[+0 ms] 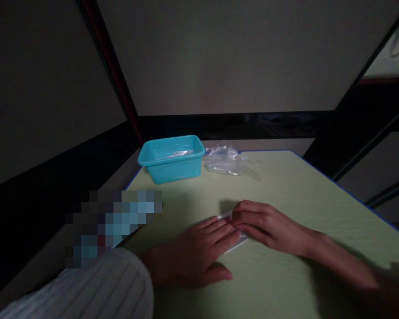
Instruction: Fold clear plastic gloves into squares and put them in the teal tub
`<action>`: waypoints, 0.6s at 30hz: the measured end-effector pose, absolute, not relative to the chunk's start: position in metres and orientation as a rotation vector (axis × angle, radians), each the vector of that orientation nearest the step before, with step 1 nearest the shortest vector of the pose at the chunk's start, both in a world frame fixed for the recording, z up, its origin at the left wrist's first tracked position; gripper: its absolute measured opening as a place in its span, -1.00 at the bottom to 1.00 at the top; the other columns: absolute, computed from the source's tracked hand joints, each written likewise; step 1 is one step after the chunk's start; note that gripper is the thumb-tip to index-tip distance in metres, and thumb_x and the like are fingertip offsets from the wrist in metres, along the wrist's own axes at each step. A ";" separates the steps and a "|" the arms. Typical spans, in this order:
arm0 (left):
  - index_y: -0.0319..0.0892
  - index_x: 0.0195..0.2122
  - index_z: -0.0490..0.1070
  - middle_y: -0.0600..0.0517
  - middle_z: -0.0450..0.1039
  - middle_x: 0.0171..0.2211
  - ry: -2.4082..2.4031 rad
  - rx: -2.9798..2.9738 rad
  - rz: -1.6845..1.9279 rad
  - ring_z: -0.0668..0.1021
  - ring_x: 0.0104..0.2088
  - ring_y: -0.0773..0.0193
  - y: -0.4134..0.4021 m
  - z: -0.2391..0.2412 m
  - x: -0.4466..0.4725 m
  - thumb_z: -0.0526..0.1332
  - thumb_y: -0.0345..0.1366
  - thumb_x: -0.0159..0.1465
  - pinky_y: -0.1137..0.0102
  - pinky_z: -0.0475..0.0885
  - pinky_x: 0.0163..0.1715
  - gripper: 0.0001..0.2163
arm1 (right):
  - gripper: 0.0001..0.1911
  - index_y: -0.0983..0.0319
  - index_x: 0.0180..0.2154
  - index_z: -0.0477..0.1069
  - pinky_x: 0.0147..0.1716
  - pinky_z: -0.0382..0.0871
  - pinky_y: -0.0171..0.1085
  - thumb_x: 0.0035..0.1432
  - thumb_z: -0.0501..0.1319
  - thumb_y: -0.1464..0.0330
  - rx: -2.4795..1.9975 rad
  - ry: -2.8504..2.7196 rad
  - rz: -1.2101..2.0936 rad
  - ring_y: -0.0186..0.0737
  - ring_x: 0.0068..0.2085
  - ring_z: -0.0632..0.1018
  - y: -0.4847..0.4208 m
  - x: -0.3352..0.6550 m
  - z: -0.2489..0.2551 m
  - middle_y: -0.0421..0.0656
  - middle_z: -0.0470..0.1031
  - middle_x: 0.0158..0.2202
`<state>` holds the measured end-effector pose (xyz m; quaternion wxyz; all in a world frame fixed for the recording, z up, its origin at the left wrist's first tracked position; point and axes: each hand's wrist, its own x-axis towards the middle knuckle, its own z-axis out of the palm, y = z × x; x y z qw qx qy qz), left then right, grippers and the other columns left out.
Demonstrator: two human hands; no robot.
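My left hand (pixel 206 250) lies flat on the table, its fingers stretched over a small clear plastic bag or sleeve (pixel 238 243). Only the plastic's edges show around the fingers, so whether anything is inside stays hidden. Meeting the left fingertips, my right hand (pixel 262 221) has its fingers and thumb bent together in a pinch at the far right edge of the plastic. What exactly lies between those fingertips is covered, but the plastic runs under them.
A turquoise plastic basin (pixel 176 170) stands at the table's back left, with some clear plastic inside. Beside it lies a crumpled transparent bag (pixel 228 160). The pale table (pixel 286 177) has a blue edge, with a wall panel behind. A pixelated patch (pixel 119 226) hides something at left.
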<state>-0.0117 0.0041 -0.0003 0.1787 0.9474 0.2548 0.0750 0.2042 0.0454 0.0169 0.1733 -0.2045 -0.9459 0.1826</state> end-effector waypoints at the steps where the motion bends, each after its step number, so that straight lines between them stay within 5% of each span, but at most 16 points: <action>1: -0.31 0.23 0.02 -0.24 0.04 0.23 0.720 2.676 0.199 0.09 0.25 0.01 0.004 0.000 -0.012 0.12 -0.07 0.24 0.18 -0.05 0.22 -0.38 | -0.76 0.30 -0.24 0.42 -0.27 0.33 -0.30 0.27 0.00 0.38 -0.566 -2.705 0.554 -0.25 -0.27 0.43 0.046 0.206 0.018 -0.07 0.41 -0.31; 9: -0.52 0.22 -0.04 -0.36 -0.11 0.26 0.796 2.660 0.113 -0.02 0.27 0.02 0.007 0.000 -0.011 0.14 -0.12 0.22 0.19 -0.05 0.22 -0.31 | -0.80 0.28 -0.34 0.45 -0.18 0.25 -0.26 0.24 0.07 0.40 -0.354 -2.887 0.337 -0.25 -0.26 0.42 0.043 0.207 0.022 -0.12 0.46 -0.32; 18: -0.58 0.20 -0.02 -0.40 -0.10 0.25 0.826 2.656 0.191 -0.03 0.27 0.01 0.007 -0.004 -0.010 0.14 -0.14 0.22 0.20 -0.06 0.23 -0.32 | -0.75 0.27 -0.49 0.40 -0.35 0.15 -0.21 0.21 0.07 0.51 -0.386 -2.908 -0.290 -0.27 -0.40 0.37 0.037 0.207 0.015 -0.18 0.41 -0.46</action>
